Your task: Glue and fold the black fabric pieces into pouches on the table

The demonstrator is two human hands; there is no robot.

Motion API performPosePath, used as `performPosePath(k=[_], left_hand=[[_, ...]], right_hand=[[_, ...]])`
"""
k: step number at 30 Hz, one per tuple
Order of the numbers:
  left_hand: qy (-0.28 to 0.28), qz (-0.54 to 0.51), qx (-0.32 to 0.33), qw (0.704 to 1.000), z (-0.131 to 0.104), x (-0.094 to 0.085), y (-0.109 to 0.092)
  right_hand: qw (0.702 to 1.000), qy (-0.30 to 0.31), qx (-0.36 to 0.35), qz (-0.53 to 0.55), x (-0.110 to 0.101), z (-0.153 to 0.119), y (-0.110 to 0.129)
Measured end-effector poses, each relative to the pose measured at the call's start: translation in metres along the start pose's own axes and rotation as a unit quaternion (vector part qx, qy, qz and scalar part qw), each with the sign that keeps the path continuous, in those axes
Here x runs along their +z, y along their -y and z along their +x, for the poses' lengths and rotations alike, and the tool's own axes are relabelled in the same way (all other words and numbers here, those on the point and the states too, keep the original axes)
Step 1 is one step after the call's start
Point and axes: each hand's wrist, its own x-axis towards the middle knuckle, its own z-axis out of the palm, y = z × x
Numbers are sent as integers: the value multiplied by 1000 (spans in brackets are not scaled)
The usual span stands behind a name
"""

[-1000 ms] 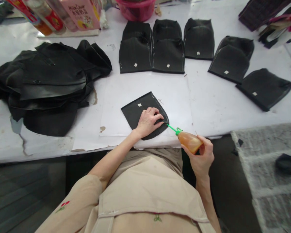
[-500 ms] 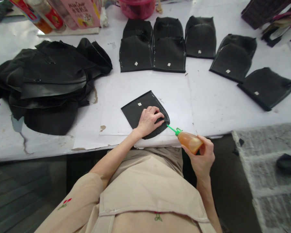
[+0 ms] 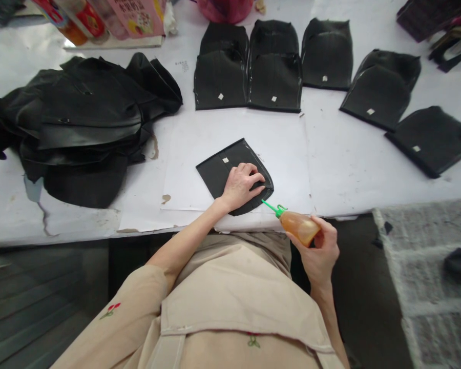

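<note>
A black leather-like panel (image 3: 218, 174) with a curved edge and a small white tag lies at an angle on white paper in front of me. My left hand (image 3: 241, 185) holds it down, fingers bent, thumb and forefinger pressed at the curved edge. Between the fingers of my right hand (image 3: 322, 246) is a squeeze bottle (image 3: 297, 226) of amber liquid with a long green nozzle. The bottle lies tilted, its nozzle tip at the panel's lower curved edge, just below my left thumb. Whether the tip touches the panel, I cannot tell.
Several similar black panels (image 3: 274, 77) lie across the back and right of the table. On the left is a heap of black pieces (image 3: 88, 118). Bottles (image 3: 88, 23), a pink box (image 3: 138, 18) and a pink container (image 3: 226, 7) stand behind. Grey fabric (image 3: 426, 256) is at lower right.
The nozzle tip has shifted left and down along the curved edge, away from the thumb tip. My left hand stays on the panel. The whole view has shifted slightly.
</note>
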Motion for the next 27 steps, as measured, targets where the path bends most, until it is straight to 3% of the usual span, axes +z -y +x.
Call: performPosePath(k=[6, 10, 17, 21, 27], left_hand=[[5, -3, -8, 1000, 3, 0, -3], [22, -33, -6, 999, 2, -9, 0], [68, -76, 40, 994, -41, -36, 20], [55, -71, 24, 996, -59, -31, 26], [28, -78, 23, 996, -59, -20, 31]], right_hand=[[1000, 16, -2, 5, 3, -4, 4], [1000, 19, -5, 11, 3, -6, 6], [999, 26, -4, 22, 3, -6, 7], [998, 44, -22, 23, 5, -8, 9], [997, 69, -26, 12, 8, -15, 11]])
